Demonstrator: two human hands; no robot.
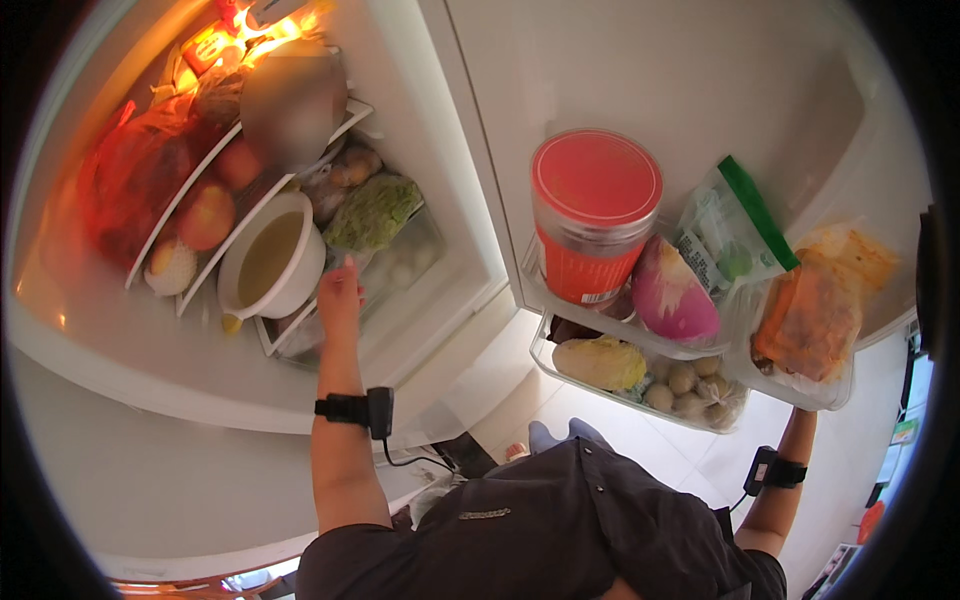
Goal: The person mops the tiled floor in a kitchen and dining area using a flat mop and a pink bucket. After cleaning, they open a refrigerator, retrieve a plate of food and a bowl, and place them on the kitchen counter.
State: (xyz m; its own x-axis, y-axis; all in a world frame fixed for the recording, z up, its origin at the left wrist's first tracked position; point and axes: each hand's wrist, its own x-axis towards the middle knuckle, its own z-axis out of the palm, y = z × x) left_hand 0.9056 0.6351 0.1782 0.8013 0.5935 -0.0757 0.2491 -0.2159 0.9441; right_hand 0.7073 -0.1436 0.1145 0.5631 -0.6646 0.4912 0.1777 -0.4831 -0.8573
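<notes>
My left hand (341,289) reaches into an open refrigerator, just right of a white bowl (306,247) that contains yellowish liquid. One finger points up towards a bagged leafy green vegetable (375,212); the others are partly curled. Whether they grip anything is not clear. Beneath the hand is a clear drawer (401,262) with pale round items inside. My right hand is out of view, hidden behind the refrigerator door (697,67); only the forearm shows below the door shelf.
Wire-edged shelves hold apples (206,215) and a red plastic bag (142,176). On the door stand a red-lidded tub (596,180), a purple onion-like vegetable (671,292), a green zip bag (724,232) and an orange food pack (814,322). Cabbage (600,362) and potatoes (682,379) fill the lower bin.
</notes>
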